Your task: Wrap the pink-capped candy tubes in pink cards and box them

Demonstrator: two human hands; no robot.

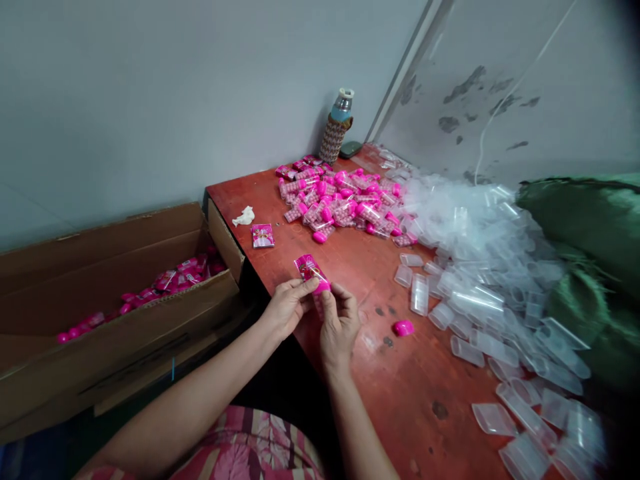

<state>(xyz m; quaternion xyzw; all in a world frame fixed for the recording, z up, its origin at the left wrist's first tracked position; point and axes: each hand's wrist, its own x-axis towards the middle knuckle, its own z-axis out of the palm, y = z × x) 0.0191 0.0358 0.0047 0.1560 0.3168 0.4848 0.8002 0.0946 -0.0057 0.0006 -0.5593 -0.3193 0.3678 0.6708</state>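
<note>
My left hand (291, 307) and my right hand (340, 327) are both closed around a small container (324, 285) with a bright pink cap. A printed pink wrapper (307, 265) shows at its upper end, and pink beads show below the cap, partly covered by my fingers. Whether the wrapper sits inside or around a transparent tube, I cannot tell. A loose pink cap (403, 328) lies on the red table (380, 380), to the right of my right hand. Beyond my hands, a flat printed pink packet (263, 236) lies near the table's left edge.
Pink-capped containers of beads (345, 203) are heaped at the back. Transparent plastic tubes (480, 300) spread along the right, beside a green sack (590, 227). A bottle in a knitted cover (333, 133) stands by the wall. On the left, a cardboard box (150, 320) holds several pink pieces.
</note>
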